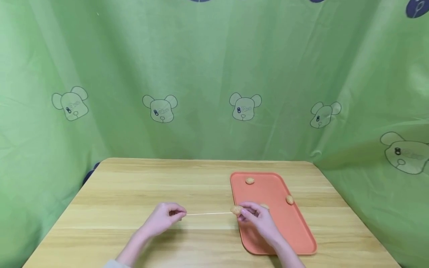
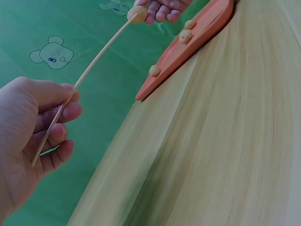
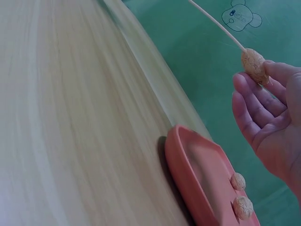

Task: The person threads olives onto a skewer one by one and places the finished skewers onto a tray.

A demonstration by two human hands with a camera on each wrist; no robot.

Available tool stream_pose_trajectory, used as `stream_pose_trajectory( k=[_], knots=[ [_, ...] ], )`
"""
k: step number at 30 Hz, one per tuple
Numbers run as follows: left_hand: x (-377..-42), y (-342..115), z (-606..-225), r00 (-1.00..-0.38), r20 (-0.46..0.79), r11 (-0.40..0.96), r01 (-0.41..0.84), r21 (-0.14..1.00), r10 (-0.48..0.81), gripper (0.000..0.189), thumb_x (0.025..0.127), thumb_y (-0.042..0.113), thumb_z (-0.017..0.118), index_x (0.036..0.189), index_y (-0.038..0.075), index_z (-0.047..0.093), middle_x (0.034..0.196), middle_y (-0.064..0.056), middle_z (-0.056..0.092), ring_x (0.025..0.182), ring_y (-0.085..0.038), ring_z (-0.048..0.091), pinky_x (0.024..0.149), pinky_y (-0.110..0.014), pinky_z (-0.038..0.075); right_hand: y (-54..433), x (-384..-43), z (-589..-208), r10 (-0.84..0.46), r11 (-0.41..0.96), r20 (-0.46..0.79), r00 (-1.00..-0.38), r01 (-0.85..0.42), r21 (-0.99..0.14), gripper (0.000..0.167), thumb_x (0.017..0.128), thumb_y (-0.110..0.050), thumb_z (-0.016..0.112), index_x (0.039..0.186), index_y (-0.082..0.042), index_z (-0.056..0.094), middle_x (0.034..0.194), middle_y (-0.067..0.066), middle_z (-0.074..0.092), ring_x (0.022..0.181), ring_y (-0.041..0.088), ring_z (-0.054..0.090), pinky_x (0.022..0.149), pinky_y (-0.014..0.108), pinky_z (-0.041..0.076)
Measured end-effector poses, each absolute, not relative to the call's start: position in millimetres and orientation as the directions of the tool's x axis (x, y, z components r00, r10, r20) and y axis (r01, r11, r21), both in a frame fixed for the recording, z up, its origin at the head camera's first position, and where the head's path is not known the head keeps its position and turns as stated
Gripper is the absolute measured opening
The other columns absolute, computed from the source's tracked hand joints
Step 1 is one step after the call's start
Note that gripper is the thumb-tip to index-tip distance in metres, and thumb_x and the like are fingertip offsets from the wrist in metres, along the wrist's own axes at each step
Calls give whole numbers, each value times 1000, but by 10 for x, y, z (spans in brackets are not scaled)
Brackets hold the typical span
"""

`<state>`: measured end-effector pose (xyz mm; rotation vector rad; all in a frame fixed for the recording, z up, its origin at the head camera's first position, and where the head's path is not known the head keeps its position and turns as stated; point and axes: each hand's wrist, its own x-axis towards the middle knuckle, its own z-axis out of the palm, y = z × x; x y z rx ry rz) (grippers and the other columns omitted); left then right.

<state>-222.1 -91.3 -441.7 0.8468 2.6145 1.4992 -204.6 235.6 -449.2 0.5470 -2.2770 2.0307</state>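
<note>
My left hand (image 1: 162,219) pinches a thin wooden skewer (image 1: 209,213) between thumb and index finger; in the left wrist view the skewer's rear end runs back across the palm. Across from it, my right hand (image 1: 264,222) holds a tan, wrinkled oval food ball (image 1: 236,210) between thumb and fingertips. The skewer's far end meets the side of this ball (image 3: 254,66), and the skewer bows slightly in the left wrist view. Both hands are raised above the table, the right one over the left edge of a coral-red tray (image 1: 295,232).
On the tray lie more tan balls: one (image 1: 249,181) near the far end, one (image 1: 289,200) by the right rim, and one (image 1: 264,206) partly behind my right hand. The wooden table (image 1: 167,178) is backed by a green curtain (image 1: 201,137) with bear prints.
</note>
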Motion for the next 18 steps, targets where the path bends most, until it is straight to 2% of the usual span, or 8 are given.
stream_pose_trajectory(
  k=[3, 9, 14, 18],
  knots=[
    [-2220, -927, -4406, -857, 246, 395, 440, 807, 453, 18, 87, 13, 63, 96, -2, 68, 86, -9, 67, 74, -9, 58, 67, -23, 50, 2333, -2060, -4493, -213, 68, 236, -948, -256, -964, 36, 92, -6, 56, 113, 21, 47, 84, 4, 67, 74, 13, 63, 69, 29, 54],
    [-2220, -954, -4425, -852, 265, 406, 461, 789, 452, 12, 85, 13, 65, 92, 4, 70, 85, 1, 66, 76, -10, 58, 70, -24, 50, 2315, -2066, -4490, -200, 60, 240, -950, -257, -965, 35, 92, -5, 55, 113, 22, 47, 84, 6, 67, 73, 12, 63, 69, 29, 54],
    [-2224, -962, -4424, -850, 282, 388, 467, 794, 446, 10, 85, 9, 64, 92, 3, 69, 87, -7, 67, 76, -10, 58, 70, -24, 50, 2295, -2059, -4483, -204, 42, 256, -945, -270, -962, 37, 89, -1, 57, 116, 21, 44, 89, 5, 67, 76, 13, 63, 70, 31, 54],
    [-2216, -958, -4420, -848, 292, 367, 468, 804, 442, 13, 86, 8, 63, 93, -1, 68, 88, -12, 67, 76, -9, 59, 70, -23, 51, 2271, -2044, -4479, -183, 21, 275, -944, -284, -959, 41, 86, 2, 60, 117, 20, 42, 93, 10, 66, 77, 13, 63, 71, 33, 54]
  ],
)
